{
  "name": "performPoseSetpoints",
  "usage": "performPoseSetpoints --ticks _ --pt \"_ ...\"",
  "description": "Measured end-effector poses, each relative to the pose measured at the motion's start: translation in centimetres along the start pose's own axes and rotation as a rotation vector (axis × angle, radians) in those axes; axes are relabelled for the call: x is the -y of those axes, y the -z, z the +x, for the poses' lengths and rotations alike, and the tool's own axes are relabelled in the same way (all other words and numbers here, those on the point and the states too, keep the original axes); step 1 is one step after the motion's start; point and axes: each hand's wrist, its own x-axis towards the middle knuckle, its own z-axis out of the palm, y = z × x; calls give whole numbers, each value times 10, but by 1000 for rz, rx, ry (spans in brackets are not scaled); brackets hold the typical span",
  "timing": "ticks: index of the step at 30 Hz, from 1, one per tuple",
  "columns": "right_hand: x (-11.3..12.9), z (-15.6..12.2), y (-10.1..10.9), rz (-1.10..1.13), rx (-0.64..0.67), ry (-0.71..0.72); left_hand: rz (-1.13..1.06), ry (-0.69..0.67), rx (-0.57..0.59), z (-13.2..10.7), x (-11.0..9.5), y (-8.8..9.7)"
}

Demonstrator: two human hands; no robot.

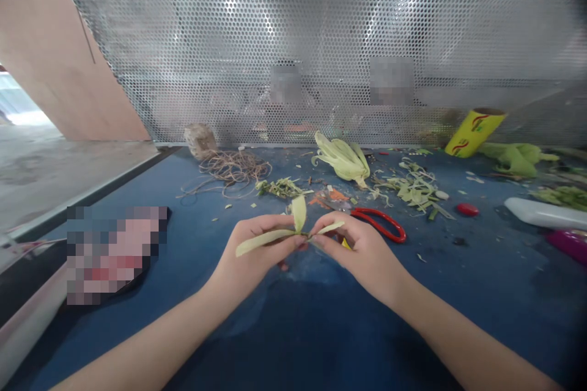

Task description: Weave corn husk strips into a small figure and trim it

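My left hand and my right hand meet above the blue tabletop. Between their thumbs and fingers they pinch a small piece made of pale green husk strips. One strip lies across my left hand, one stands upright in the middle, and a short one points right. Fingers partly hide the centre where the strips join. Just beyond my right hand lie scissors with red handles, their blades pointing left. A bundle of pale green corn husk rests farther back.
Husk scraps and a heap of brown twine are at the back. To the right are a yellow roll, a small red object and a white glue-gun-like tool. A phone-like device, its screen blurred, stands left. Perforated metal closes off the back.
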Motion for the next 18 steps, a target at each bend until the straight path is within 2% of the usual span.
performPoseSetpoints --ticks 4,9,13,18 --pt "-2 0 -2 117 29 -60 -15 65 31 0 -2 -1" --pt "-4 0 -4 182 30 -30 -57 154 81 0 -7 -2" --pt "-1 -1 -4 279 56 -83 -29 90 82 2 -4 -2" --pt "7 -1 -4 319 62 -165 -105 21 -34 4 2 -3"
